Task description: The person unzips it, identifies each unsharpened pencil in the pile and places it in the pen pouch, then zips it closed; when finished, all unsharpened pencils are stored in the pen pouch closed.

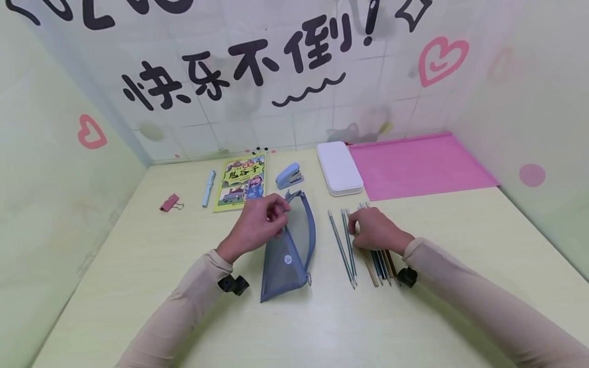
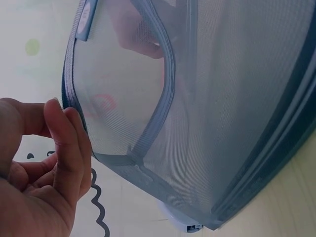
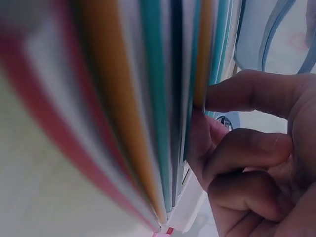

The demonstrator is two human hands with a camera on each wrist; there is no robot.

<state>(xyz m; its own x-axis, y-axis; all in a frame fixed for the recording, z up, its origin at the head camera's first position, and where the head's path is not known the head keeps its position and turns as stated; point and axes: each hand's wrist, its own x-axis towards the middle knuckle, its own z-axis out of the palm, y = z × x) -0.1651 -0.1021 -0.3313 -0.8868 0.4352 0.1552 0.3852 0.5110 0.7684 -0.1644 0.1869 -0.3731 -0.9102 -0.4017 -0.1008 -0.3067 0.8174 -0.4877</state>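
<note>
A blue-grey mesh pencil case [image 1: 278, 271] stands in the middle of the table, its zip side gaping. My left hand [image 1: 257, 224] pinches the upper edge of that opening; in the left wrist view its fingertips [image 2: 74, 118] are right at the zip tape. To the right, several pencils [image 1: 381, 266] lie side by side, in green, dark and wood-brown tones. Over them my right hand [image 1: 378, 230] covers their middles. The right wrist view shows its thumb and index finger pinching a yellow-orange pencil [image 3: 201, 59] among the others, with the remaining fingers curled.
Behind the case are a blue stapler [image 1: 289, 176] and a yellow comic-style book [image 1: 241, 179]. A light-blue pen [image 1: 208, 189] and a pink binder clip [image 1: 170, 202] lie left. A white box [image 1: 339, 168] and a pink sheet [image 1: 423, 166] sit at the back right, before a wall.
</note>
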